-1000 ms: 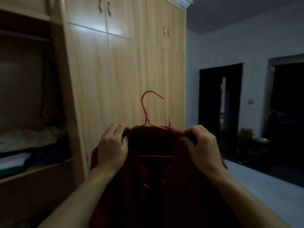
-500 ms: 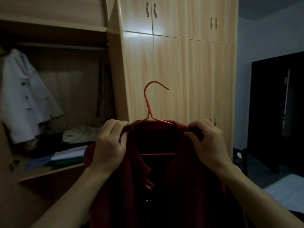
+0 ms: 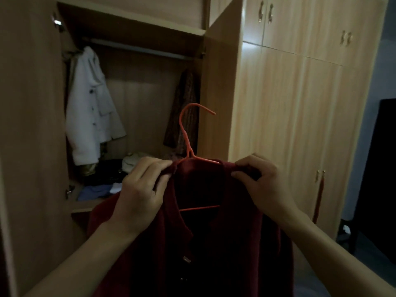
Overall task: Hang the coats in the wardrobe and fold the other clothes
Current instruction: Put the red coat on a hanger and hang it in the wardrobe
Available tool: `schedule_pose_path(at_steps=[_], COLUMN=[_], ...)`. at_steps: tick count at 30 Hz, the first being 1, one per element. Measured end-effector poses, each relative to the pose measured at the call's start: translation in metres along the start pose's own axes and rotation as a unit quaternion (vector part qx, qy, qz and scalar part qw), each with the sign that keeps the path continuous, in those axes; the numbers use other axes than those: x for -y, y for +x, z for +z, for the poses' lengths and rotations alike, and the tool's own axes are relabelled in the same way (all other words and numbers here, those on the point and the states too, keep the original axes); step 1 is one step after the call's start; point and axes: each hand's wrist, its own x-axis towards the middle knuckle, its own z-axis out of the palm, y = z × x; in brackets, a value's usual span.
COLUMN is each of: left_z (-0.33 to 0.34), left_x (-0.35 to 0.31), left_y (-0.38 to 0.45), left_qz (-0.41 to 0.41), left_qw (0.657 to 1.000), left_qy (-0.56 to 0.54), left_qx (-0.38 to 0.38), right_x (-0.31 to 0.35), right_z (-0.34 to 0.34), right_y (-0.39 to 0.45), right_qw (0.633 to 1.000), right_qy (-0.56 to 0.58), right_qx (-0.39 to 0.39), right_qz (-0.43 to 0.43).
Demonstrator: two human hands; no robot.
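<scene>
The open wardrobe is faced, its rail left partly free between a white coat and a dark patterned garment, while the dark red coat is held up before it by its shoulders, the left hand and right hand each clamped on the cloth so that the orange hanger stays seated with its hook upright for the rail; no writing or label can be read.

Two hands: left hand, right hand; one red coat on one orange hanger; two garments hanging inside: white coat, dark patterned garment
</scene>
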Motion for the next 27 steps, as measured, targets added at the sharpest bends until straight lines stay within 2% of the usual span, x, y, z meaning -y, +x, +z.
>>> schedule_pose_path(at_steps=[5,11,17,21,24,27], left_z=[-0.014,-0.017,-0.018,-0.011,0.003,0.018], left_x=[0.028,0.059,0.09,0.114,0.126,0.133], left_y=[-0.003,0.005,0.0,0.008,0.017,0.02], left_qz=[-0.006,-0.019,-0.024,-0.022,-0.019,-0.02], left_qw=[1.0,0.998,0.992,0.981,0.98,0.977], left_qy=[0.013,0.042,0.088,0.152,0.172,0.202], left_qx=[-0.004,0.048,0.092,0.116,0.101,0.068], right_x=[0.018,0.014,-0.029,-0.058,-0.083,-0.106], right_z=[0.054,0.095,0.125,0.139,0.151,0.164], right_y=[0.012,0.019,0.043,0.066,0.082,0.096], right_qw=[0.999,0.998,0.997,0.994,0.991,0.988], right_qy=[-0.002,-0.021,0.033,0.072,0.098,0.136], right_qx=[0.024,-0.027,-0.067,-0.082,-0.075,-0.029], right_qz=[-0.045,-0.061,-0.025,-0.032,-0.044,-0.06])
